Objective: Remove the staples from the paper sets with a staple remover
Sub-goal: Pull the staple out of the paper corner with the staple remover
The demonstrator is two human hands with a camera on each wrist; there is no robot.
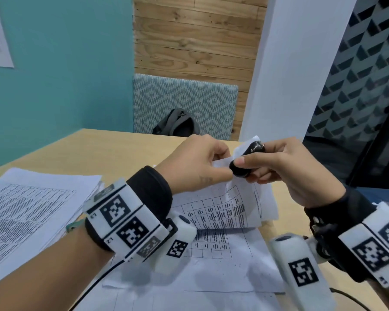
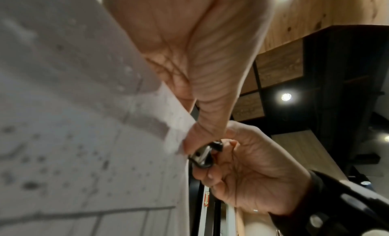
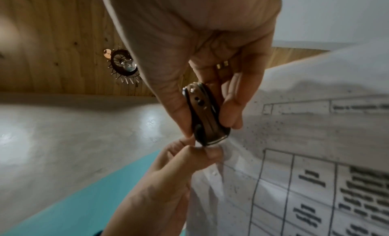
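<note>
Above the light wooden worktop [image 1: 112,151], beside teal wall [image 1: 65,70], our left hand [image 1: 195,162] pinches the printed white paper set [image 1: 229,207]; our right hand [image 1: 285,167] squeezes the black staple remover [image 1: 247,161].

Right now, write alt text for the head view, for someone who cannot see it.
Two hands work together above a desk: the right hand squeezes a black staple remover at the corner of a raised paper set, which the left hand pinches. More printed sheets lie on the desk at left, and a dark bag sits behind it.
</note>
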